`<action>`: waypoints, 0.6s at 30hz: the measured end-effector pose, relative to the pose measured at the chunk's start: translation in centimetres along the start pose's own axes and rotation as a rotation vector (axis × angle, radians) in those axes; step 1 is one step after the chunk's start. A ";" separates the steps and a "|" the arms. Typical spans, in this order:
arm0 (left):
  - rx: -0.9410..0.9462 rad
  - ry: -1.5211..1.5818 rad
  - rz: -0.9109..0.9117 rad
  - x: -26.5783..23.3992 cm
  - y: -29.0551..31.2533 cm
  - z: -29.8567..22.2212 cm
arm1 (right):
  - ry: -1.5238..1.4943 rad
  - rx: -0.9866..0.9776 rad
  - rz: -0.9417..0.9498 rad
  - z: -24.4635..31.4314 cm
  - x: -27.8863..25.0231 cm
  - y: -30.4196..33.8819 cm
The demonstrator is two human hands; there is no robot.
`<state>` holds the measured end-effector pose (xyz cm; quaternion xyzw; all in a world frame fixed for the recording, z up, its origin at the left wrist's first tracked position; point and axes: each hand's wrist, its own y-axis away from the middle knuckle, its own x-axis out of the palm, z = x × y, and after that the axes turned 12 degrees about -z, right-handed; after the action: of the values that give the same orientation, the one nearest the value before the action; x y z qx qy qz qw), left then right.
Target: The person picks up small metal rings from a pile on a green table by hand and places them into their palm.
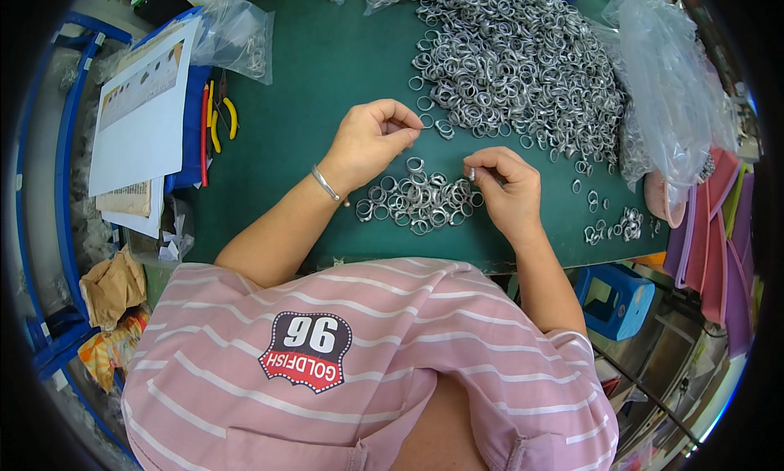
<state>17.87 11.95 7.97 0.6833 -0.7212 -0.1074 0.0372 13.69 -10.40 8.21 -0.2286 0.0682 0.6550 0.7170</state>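
My left hand (367,144) is closed in a pinch, with a silver metal ring (427,122) at its fingertips by the edge of the big pile. Between the thumb and fingers of my right hand (510,192) is another small ring (471,174), seen edge-on. A small heap of rings (420,200) lies on the green tabletop (302,87) between my wrists, close to the front edge. Beyond my hands spreads a large pile of rings (523,63). A few rings (445,129) sit loose between that pile and the small heap.
At the right, a small cluster of rings (627,224) lies near a clear plastic bag (665,79). Pliers with yellow handles (223,116), a red pen-like stick (205,136) and paper sheets (135,136) are at the left. A blue stool (614,299) stands below the table's right side.
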 end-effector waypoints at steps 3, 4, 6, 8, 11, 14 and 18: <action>0.210 -0.326 0.076 -0.4 0.1 0.0 | 0.108 -0.016 0.138 0.7 -0.3 0.1; 0.281 -0.425 0.124 -0.5 0.2 -0.1 | 0.110 -0.080 0.168 0.9 -0.3 0.0; 0.494 -0.641 0.170 -0.1 0.7 0.3 | 0.112 -0.209 0.228 1.1 0.1 -0.3; 0.561 -0.690 0.167 0.3 0.9 0.7 | 0.162 -0.247 0.122 0.8 1.1 -1.0; 0.349 -0.536 0.129 0.5 1.1 0.2 | 0.354 -0.297 -0.026 0.3 3.0 -2.5; 0.323 -0.380 0.048 0.4 1.7 0.0 | 0.526 -0.282 0.030 -0.2 3.9 -2.5; 0.219 -0.240 0.030 0.3 2.0 -0.4 | 0.377 -0.267 -0.021 -0.7 3.7 -2.3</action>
<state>16.01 11.67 8.69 0.6548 -0.7378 -0.1085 -0.1224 16.56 -7.42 6.69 -0.4403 0.1114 0.5965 0.6618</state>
